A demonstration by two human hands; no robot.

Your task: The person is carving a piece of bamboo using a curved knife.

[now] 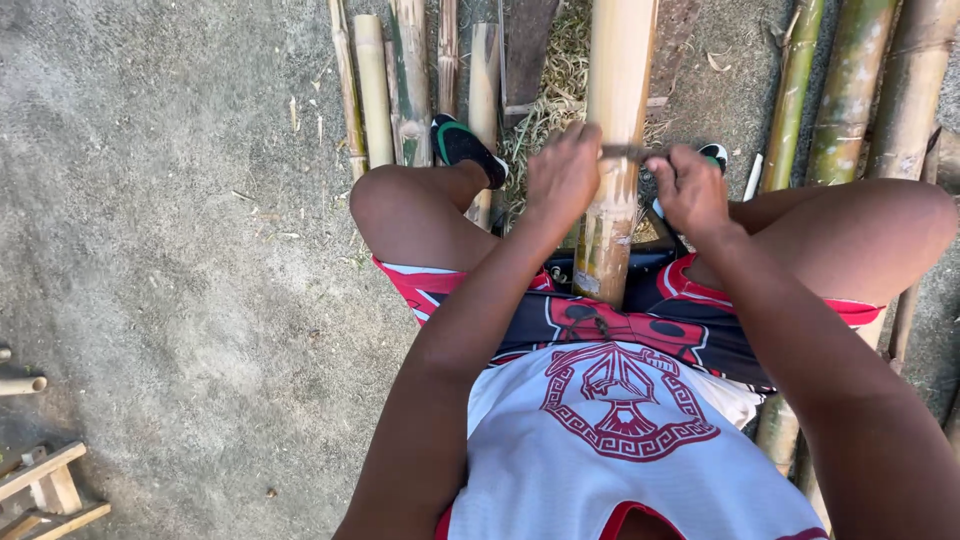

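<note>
A thick pale bamboo pole [617,70] runs from the top of the view down between my knees, its near end resting against my lap. Across the pole lies a narrow dark blade [625,152]. My left hand [562,172] is closed on the blade's left end and my right hand [690,190] is closed on its right end, one on each side of the pole. The blade sits at a node of the pole, where the surface below looks scraped and stained.
Split bamboo strips [410,80] lie on the ground at the upper left, whole greenish poles [850,90] at the right. Shavings [545,100] pile up by my sandalled feet [465,148]. A small wooden frame [45,485] stands at the lower left on concrete.
</note>
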